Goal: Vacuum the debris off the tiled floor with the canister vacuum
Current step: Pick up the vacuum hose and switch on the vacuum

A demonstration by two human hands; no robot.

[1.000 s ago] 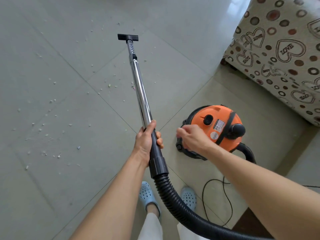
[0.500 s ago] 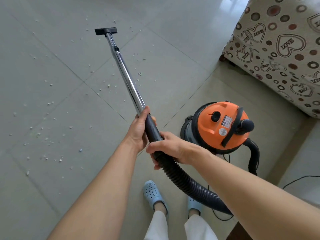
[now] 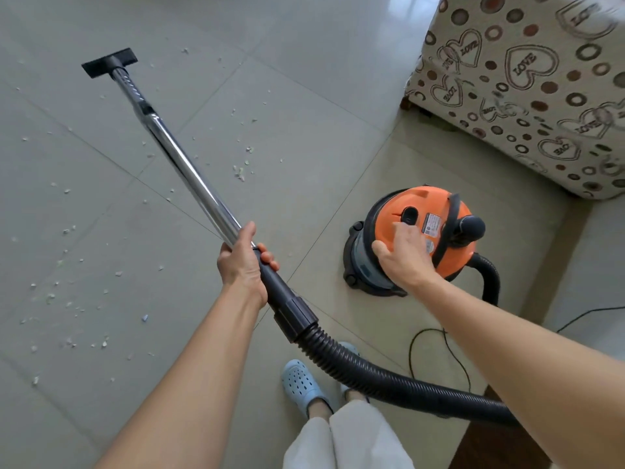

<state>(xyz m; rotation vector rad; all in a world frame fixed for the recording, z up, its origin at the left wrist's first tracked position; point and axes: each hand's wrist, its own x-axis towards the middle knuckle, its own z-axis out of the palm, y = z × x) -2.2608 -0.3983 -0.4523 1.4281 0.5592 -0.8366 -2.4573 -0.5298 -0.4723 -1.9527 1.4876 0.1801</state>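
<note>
My left hand (image 3: 241,262) grips the vacuum wand (image 3: 189,170) where the chrome tube meets the black handle. The tube runs up and left to the black floor nozzle (image 3: 110,61), which sits on the grey tiles at the far left. A black ribbed hose (image 3: 389,377) curves from the handle past my feet to the orange canister vacuum (image 3: 439,238) on the right. My right hand (image 3: 404,255) rests on the canister's orange lid, a finger reaching to the black switch (image 3: 410,214). Small white debris (image 3: 71,299) is scattered over the tiles at left and centre.
A sofa (image 3: 527,89) covered in heart-and-circle fabric stands at the upper right, close behind the canister. A thin black power cord (image 3: 439,350) loops on the floor by my feet in blue clogs (image 3: 302,384). A dark mat edge (image 3: 487,445) lies at bottom right.
My right hand left the hose and moved right onto the canister lid. The wand swung further left, and the nozzle now lies at the far left.
</note>
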